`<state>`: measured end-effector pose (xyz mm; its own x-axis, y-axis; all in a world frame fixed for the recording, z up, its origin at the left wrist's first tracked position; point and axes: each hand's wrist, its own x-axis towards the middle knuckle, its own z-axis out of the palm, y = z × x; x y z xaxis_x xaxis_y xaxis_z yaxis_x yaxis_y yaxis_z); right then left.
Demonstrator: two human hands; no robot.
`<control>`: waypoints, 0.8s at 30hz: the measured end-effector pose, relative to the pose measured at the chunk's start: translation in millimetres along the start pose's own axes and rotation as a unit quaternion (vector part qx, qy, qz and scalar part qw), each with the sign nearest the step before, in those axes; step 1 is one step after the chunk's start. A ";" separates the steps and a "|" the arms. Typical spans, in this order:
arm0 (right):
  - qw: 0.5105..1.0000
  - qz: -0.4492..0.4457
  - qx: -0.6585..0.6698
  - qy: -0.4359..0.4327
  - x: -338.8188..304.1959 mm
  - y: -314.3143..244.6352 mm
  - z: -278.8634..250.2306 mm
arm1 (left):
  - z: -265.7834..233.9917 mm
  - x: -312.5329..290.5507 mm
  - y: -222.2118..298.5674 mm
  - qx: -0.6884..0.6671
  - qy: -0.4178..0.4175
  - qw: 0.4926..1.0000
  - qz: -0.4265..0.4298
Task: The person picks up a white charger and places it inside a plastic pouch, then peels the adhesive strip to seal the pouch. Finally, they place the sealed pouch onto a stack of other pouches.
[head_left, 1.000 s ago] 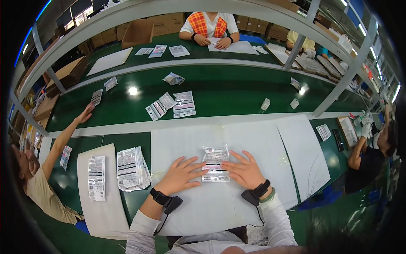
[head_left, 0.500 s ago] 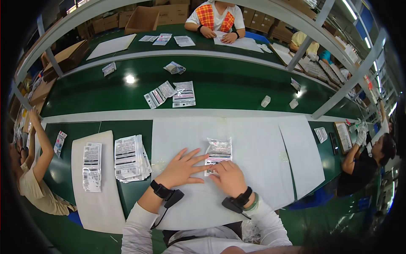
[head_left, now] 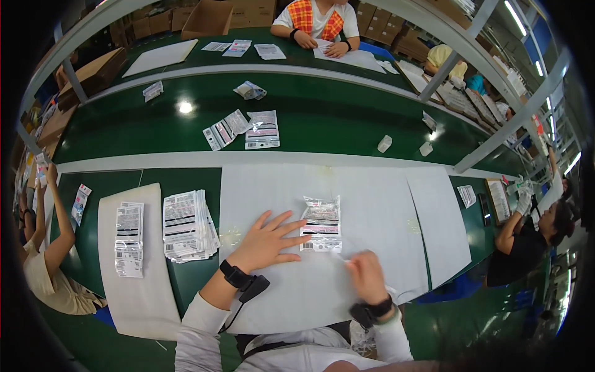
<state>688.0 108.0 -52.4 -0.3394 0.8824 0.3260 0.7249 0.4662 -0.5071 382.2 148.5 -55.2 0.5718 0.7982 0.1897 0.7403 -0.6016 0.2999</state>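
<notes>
A flat plastic pouch with a printed white label [head_left: 321,222] lies on the white sheet [head_left: 372,223] in front of me. My left hand [head_left: 263,245] is open, its spread fingertips touching the pouch's left edge. Below and right of the pouch, my right hand [head_left: 367,276] is closed and smeared by motion. A thin pale strip [head_left: 338,256] seems to run from its fingertips toward the pouch's lower edge; its far end is blurred.
A stack of labelled pouches [head_left: 189,226] lies left, beside more pouches on a pale board [head_left: 129,239]. Beyond a white rail, a green belt [head_left: 322,118] carries pouches and small clear pieces. A co-worker [head_left: 319,25] sits opposite; others work at both sides.
My right hand has pulled away from the pouch, down and to the right, with the pale strip. My left hand stays beside the pouch. Pouches on the belt have drifted slightly left.
</notes>
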 end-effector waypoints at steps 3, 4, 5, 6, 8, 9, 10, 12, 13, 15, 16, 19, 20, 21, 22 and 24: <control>0.961 0.268 0.057 0.045 -71.9 13.7 -67.2 | -1.8 7.4 2.2 -0.004 -0.005 1.000 0.009; 0.936 0.343 0.042 0.065 -93.2 18.3 -83.2 | -2.2 4.6 1.1 -0.007 -0.005 1.000 0.005; 0.933 0.351 -0.001 0.080 -122.9 34.4 -96.0 | -3.2 1.5 0.0 -0.005 -0.007 1.000 -0.002; 0.926 0.361 -0.048 0.102 -145.4 44.7 -106.0 | -4.0 3.2 1.2 -0.002 -0.007 1.000 -0.001; 0.919 0.336 -0.170 0.115 -145.7 35.7 -112.6 | -0.3 4.2 -0.2 -0.002 -0.009 1.000 0.003; 0.901 0.302 -0.284 0.126 -140.8 28.8 -116.2 | 0.4 3.8 -0.6 -0.005 -0.004 1.000 0.004; 0.871 0.263 -0.393 0.135 -133.5 22.9 -118.3 | 0.2 3.5 -0.8 -0.006 0.001 1.000 0.005; 0.916 0.225 -0.291 0.159 -99.6 15.3 -118.8 | -1.2 5.3 0.3 -0.004 0.004 1.000 0.013; 0.949 0.180 -0.186 0.180 -75.9 11.2 -117.2 | -2.1 7.1 1.0 -0.018 -0.003 1.000 0.007; 0.989 0.080 -0.066 0.103 -18.7 5.6 -103.5 | -5.0 6.7 0.4 -0.038 -0.018 0.999 -0.013; 0.998 0.024 -0.003 0.061 8.9 6.7 -89.7 | -5.6 6.2 0.1 -0.030 -0.020 0.999 -0.011; 0.986 -0.059 0.129 -0.085 73.8 8.2 -36.2 | -2.1 3.3 -1.6 -0.028 -0.039 0.998 -0.028; 0.987 -0.060 0.128 -0.078 77.0 15.6 -28.1 | -1.4 5.9 -1.5 -0.023 -0.038 0.999 -0.022; 0.990 -0.057 0.089 -0.095 80.2 24.5 -19.5 | 0.6 8.8 -0.3 -0.029 -0.029 0.999 -0.019; 0.990 -0.058 0.057 -0.116 86.4 28.5 -11.3 | -0.9 9.0 2.3 -0.032 -0.023 0.999 -0.025; 0.988 -0.060 0.028 -0.136 89.4 36.7 -5.4 | -2.9 12.4 5.3 -0.032 -0.018 0.999 -0.032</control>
<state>687.4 203.7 -37.6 -0.5754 0.8014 0.1633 0.6382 0.5648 -0.5231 392.3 155.3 -48.5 0.5368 0.8329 0.1344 0.7523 -0.5446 0.3707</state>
